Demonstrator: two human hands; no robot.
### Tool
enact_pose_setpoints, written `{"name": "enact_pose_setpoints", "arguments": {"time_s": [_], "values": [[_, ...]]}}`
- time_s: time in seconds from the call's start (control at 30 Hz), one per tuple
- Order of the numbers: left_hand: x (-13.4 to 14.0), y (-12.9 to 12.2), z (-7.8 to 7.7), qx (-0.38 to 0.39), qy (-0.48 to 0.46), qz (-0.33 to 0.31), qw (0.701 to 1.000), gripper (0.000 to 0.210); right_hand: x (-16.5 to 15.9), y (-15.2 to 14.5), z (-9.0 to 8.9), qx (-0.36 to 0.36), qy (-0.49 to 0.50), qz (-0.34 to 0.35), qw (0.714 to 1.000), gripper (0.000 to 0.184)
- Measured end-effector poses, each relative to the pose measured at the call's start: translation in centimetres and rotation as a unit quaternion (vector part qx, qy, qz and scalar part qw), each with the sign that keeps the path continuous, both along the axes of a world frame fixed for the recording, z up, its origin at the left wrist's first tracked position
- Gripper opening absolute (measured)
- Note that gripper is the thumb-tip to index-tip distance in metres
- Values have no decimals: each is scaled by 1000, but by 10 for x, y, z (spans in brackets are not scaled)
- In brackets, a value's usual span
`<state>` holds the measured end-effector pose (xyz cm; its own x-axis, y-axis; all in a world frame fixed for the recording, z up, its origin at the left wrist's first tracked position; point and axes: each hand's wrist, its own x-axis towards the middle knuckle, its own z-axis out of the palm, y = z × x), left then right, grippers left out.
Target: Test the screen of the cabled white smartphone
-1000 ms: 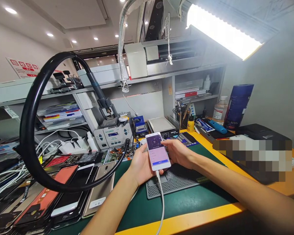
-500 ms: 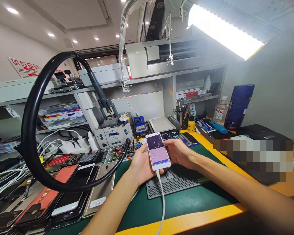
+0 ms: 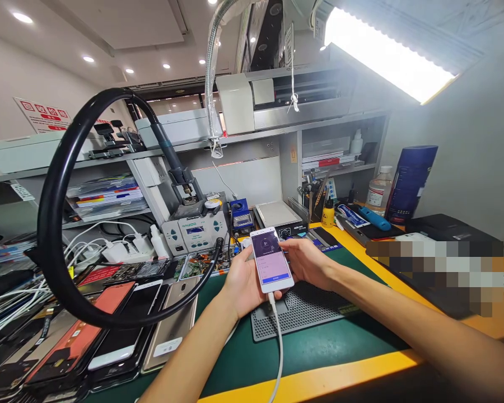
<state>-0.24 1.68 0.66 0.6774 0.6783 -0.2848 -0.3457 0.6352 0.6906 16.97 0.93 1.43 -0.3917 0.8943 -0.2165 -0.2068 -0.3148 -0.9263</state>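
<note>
A: Where to look first?

B: Centre of frame, a little below the middle. Find white phone there, tilted, lit, held above grey perforated pad and green mat.

A: How gripped?

B: Cradled from below and along its left edge by left hand, with fingers curled round to bear it. Met at the right edge by right hand, with fingers partly hidden behind; cannot tell whether clasping or only resting.

A: What to worry about?

B: Judging only: could slide off on any loosening of the left palm. Could be tugged from below by white cable, perhaps pulled half out after a snag past the bottom of frame. Might register a stray press through inward drift of the right thumb. Might get jolted by knocking left forearm against black hose.

A: Now tally.

B: Count two hands, one phone held, one cable. Underneath, one pad and one mat on one yellow surface. Far left, one hose, joined to one grey station. Lower left, nearest: one orange-red panel, one black phone, one gold phone; beyond, too heaped to count. Right of centre: one yellow bottle, one clear bottle, one blue cylinder. Upper right, one lit lamp.
</note>
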Motion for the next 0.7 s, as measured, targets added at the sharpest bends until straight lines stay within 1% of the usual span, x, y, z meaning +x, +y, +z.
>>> {"name": "enact_pose_setpoints", "arguments": {"time_s": [0.17,0.3,0.4,0.7], "values": [[1,0,-1,1,-9,2,1000,58,1,-1,0,0,-24,1,1000,30],[0,-1,-1,7,-4,-3,1000,61,0,-5,1,24,-41,8,999,41],[0,-2,0,9,-1,-6,1000,61,-1,-6,2,26,-47,5,999,43],[1,-1,-1,8,6,6,1000,56,-4,-3,2,19,-62,-11,998,42]]}}
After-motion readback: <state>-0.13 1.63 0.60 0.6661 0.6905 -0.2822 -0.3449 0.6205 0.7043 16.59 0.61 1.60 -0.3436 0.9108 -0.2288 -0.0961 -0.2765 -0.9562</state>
